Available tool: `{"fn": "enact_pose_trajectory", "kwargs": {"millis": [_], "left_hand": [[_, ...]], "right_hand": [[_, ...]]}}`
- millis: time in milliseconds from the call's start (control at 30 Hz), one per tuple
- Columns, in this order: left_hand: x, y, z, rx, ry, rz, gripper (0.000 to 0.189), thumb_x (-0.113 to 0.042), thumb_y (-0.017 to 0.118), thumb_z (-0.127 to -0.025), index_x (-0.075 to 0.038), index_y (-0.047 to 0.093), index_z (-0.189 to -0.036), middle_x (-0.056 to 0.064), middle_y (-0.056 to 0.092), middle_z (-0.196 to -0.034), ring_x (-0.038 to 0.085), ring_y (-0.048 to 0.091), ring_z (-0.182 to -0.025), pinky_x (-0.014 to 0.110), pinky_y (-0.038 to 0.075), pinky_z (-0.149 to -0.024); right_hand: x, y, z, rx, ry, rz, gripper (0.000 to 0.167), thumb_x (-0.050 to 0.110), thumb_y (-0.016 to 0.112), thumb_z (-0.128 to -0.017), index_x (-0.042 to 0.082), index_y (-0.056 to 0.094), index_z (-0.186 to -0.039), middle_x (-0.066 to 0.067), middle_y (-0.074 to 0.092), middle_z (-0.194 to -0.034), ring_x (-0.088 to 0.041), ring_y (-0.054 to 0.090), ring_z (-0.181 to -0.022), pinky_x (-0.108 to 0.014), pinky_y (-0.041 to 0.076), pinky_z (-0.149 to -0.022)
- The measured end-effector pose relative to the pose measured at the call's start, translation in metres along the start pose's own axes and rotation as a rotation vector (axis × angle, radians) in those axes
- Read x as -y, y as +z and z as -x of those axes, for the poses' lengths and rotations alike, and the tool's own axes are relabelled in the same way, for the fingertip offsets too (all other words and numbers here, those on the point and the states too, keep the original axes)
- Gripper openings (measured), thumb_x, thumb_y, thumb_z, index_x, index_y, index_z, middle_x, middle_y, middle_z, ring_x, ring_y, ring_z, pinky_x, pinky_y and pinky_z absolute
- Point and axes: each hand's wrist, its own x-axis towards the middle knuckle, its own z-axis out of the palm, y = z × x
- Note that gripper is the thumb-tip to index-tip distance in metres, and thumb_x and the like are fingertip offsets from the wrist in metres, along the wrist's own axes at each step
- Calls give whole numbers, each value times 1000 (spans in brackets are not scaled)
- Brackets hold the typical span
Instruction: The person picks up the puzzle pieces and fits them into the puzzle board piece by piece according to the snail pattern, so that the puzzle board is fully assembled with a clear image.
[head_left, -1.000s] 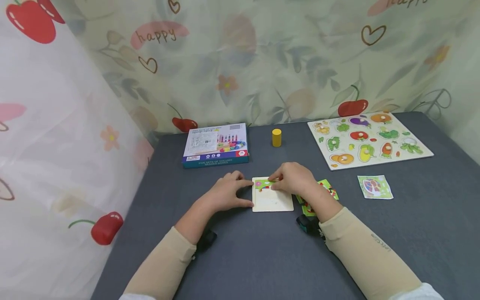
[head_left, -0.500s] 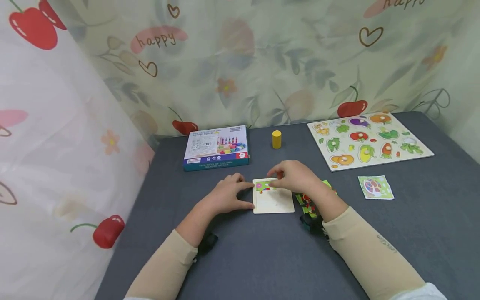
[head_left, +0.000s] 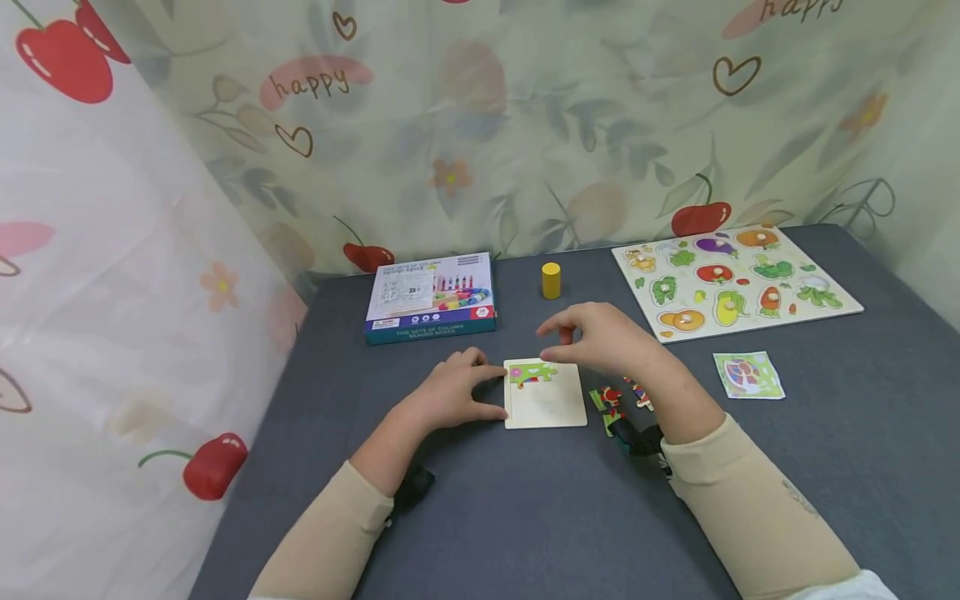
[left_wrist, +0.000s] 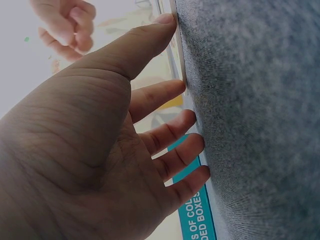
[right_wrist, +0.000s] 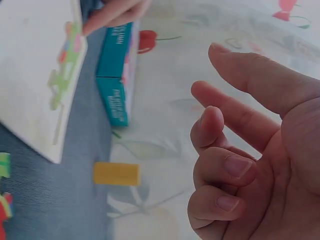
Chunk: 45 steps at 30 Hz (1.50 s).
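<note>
A square pale puzzle board (head_left: 545, 408) lies on the table with joined green jigsaw pieces (head_left: 534, 372) along its upper left. My left hand (head_left: 452, 390) touches the board's left edge with thumb and index fingertip, the other fingers relaxed beside it. Over the board's upper right corner hangs my right hand (head_left: 600, 337), holding nothing. In the right wrist view its thumb (right_wrist: 250, 75) and index finger stand apart while the other fingers curl loosely. Red and green loose puzzle pieces (head_left: 609, 400) lie right of the board, partly hidden below the right wrist.
Behind the board stand a teal-edged box (head_left: 431, 300) and a yellow cylinder (head_left: 551, 281). A vegetable peg puzzle (head_left: 738, 283) lies at the back right, with a small picture card (head_left: 748, 375) in front of it. A printed curtain (head_left: 480, 125) closes off the back.
My right hand has let go of the green puzzle piece and risen up and right off the board, uncovering the joined pieces. The left hand stays at the board's edge.
</note>
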Motion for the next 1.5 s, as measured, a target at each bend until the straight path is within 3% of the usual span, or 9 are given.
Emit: {"fn": "enact_pose_trajectory", "kwargs": {"millis": [567,867,1167,1367,1500], "left_hand": [[3,2,-1,-6,8,19,73,-58,76,-87,-27,56,-150,4,49,-134,21,44,-114,41,42,-93],[2,2,-1,-13,17,5,73,-58,76,-88,-26,56,-150,4,49,-134,20,44,-114,40,41,-94],[3,3,-1,-18,19,11,73,-57,76,-88,-25,56,-150,4,49,-133,20,43,-113,39,41,-93],[3,3,-1,-16,19,11,72,-57,76,-88,-26,56,-150,4,49,-134,20,44,-113,39,41,-93],[2,2,0,-13,16,11,73,-57,76,-88,-26,56,-150,4,49,-134,20,44,-113,39,42,-93]], "right_hand": [[14,-37,33,-82,-46,-96,36,30,81,-91,16,74,-124,-3,58,-92,-22,54,-66,-37,47,-64],[16,-55,49,-120,-60,-103,36,27,81,-92,15,74,-125,-4,56,-95,-22,54,-69,-34,47,-65],[8,-71,60,-140,-66,-114,40,29,81,-92,14,72,-128,-3,57,-98,-20,51,-64,-31,43,-61],[-1,-80,65,-116,-25,-108,47,33,81,-91,14,69,-132,-3,58,-93,-20,50,-64,-33,42,-58],[-10,-85,67,-89,7,-104,49,33,81,-91,14,68,-134,-4,60,-88,-20,52,-67,-32,43,-62]]}}
